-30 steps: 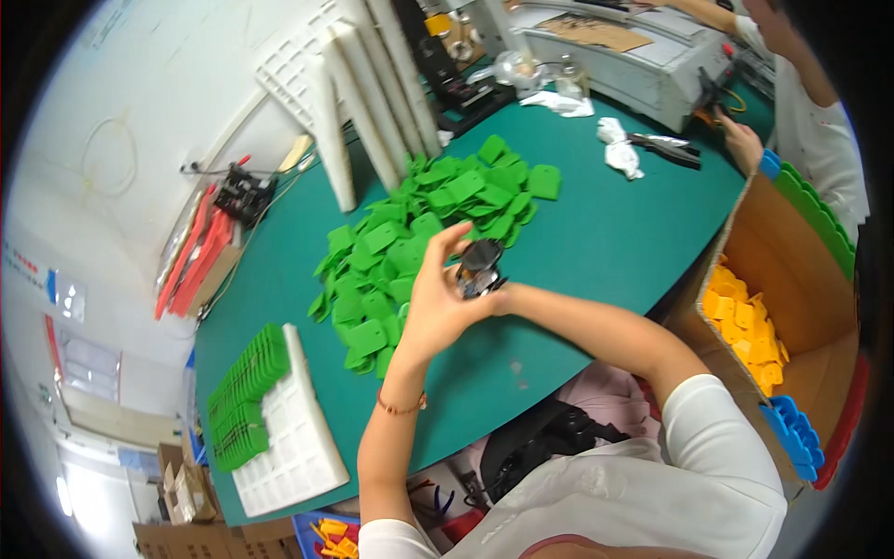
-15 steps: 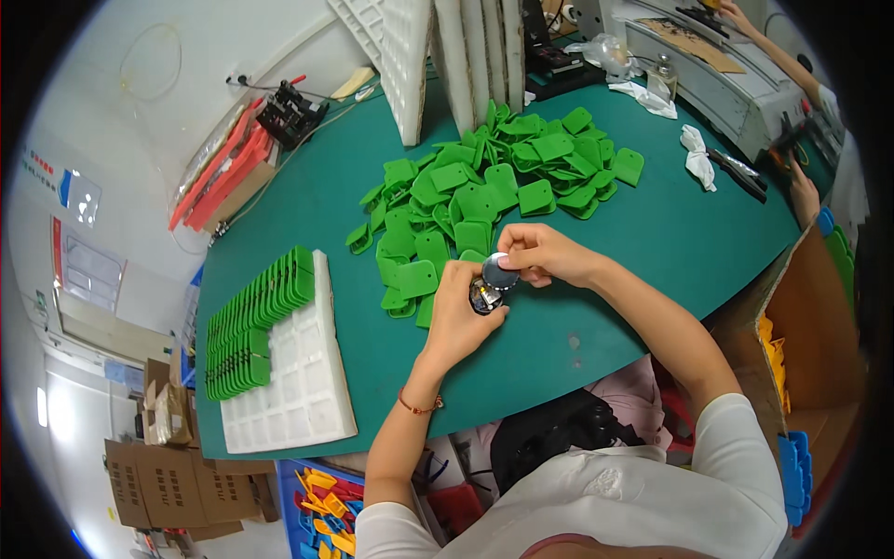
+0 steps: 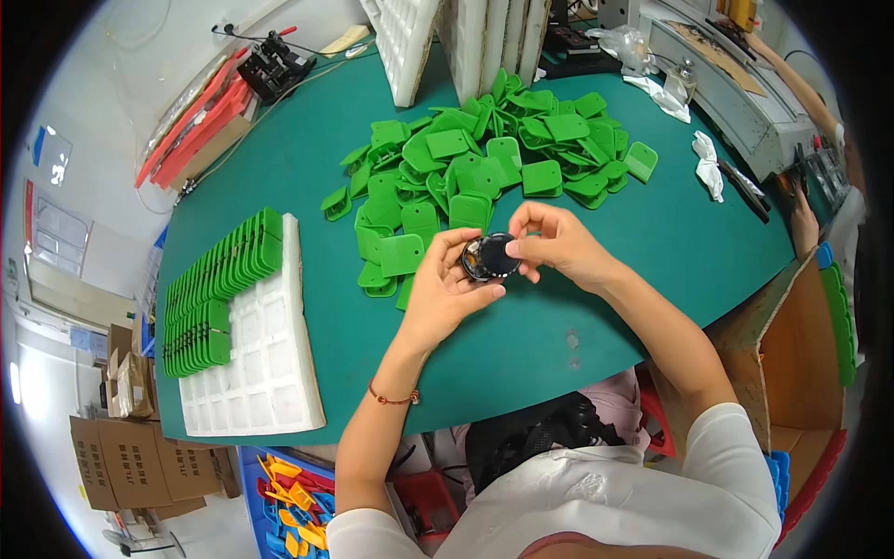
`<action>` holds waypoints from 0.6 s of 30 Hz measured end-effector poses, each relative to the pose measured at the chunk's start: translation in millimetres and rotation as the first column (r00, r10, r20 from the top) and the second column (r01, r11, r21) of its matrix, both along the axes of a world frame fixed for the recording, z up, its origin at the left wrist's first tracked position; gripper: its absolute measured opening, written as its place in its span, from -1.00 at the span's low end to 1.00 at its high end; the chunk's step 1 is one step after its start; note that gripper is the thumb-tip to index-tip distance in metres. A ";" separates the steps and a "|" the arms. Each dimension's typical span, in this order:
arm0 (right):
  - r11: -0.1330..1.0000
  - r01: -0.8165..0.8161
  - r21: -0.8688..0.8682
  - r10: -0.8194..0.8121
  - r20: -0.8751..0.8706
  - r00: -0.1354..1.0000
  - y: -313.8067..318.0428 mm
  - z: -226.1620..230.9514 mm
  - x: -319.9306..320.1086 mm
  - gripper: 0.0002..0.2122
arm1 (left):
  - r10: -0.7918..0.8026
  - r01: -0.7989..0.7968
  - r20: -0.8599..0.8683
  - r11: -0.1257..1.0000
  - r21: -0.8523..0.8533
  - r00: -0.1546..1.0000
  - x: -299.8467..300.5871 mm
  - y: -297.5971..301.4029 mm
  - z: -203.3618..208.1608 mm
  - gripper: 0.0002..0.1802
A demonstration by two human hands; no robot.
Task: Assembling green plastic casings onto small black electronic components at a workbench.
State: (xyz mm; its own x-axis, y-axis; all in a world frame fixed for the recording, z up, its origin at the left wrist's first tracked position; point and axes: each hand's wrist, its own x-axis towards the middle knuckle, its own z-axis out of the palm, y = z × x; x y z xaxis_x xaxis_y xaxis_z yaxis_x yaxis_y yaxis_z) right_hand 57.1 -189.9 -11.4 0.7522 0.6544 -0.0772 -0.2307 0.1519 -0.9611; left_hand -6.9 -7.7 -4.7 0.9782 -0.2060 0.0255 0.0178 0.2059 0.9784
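A round black part (image 3: 491,256) sits at the centre of the frame, just above the green worktop (image 3: 577,307) and right at the lower edge of the green pile (image 3: 484,158). Both hands are clamped on it: the left hand (image 3: 445,291) cups it from lower left, the right hand (image 3: 559,244) pinches its rim from the right, fingertips on its upper edge. The part is a disc with no long axis, and its face is tilted up toward the camera. Neither hand is nearer. Compared with half a second ago, the grip is the same but the pile and foam tray (image 3: 261,363) lie lower in the frame.
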 end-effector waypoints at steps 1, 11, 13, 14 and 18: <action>0.999 0.030 0.029 -0.031 0.037 0.999 -0.5 0.3 1.1 -0.86 | 0.000 0.000 -0.004 1.000 -0.007 1.000 0.9 0.7 -0.3 -0.34; 0.991 0.120 0.057 -0.125 0.091 0.988 -1.2 2.1 -1.6 -0.86 | -0.050 0.029 -0.074 0.967 -0.254 0.996 4.1 3.7 4.7 -0.57; 0.991 0.120 0.054 -0.125 0.093 0.988 -0.2 2.7 -2.4 -0.86 | -0.056 0.047 -0.038 0.977 -0.206 0.998 4.3 4.3 1.7 -0.59; 0.992 0.110 0.059 -0.115 0.087 0.990 0.4 3.5 -3.1 -0.86 | -0.054 0.045 -0.040 0.978 -0.206 0.998 4.1 4.8 0.7 -0.59; 0.991 0.110 0.075 -0.116 0.081 0.990 0.5 2.7 -3.4 -0.87 | -0.068 0.062 -0.022 0.976 -0.207 0.997 4.2 4.6 -1.2 -0.59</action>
